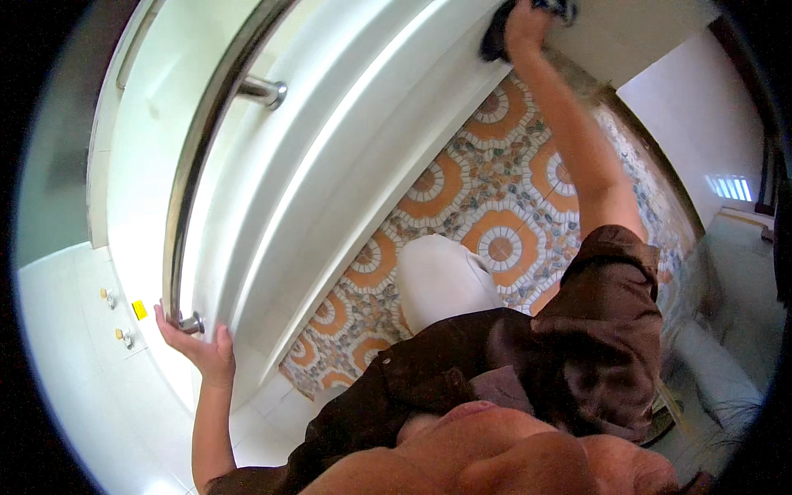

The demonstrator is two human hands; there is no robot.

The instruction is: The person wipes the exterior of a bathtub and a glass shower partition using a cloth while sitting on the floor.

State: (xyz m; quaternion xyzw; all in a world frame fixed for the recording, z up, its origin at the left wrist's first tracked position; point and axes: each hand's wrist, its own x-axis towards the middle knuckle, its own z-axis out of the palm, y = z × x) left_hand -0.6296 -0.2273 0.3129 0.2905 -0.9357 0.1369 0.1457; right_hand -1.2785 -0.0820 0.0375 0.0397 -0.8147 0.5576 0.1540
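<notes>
The near end of a polished metal grab bar (185, 154) is in my left hand (201, 352). My fingers lie along the bar's outer side beside its round mount, and my thumb points up near the white bathtub's rim. At the top of the view my right hand (527, 31) holds a dark cloth (495, 38) against the outer side of the white bathtub (346, 179), low at its far end. Part of the cloth shows past my knuckles with a pale patch on it. The picture's upper edge cuts off some of it.
Patterned mosaic tile (501, 244) covers the floor beside the tub, with my pale-trousered knee (445, 278) above it. Two small fittings with yellowish tops (124, 337) and a yellow sticker (140, 309) are at left. A pale wall panel (693, 105) stands at right.
</notes>
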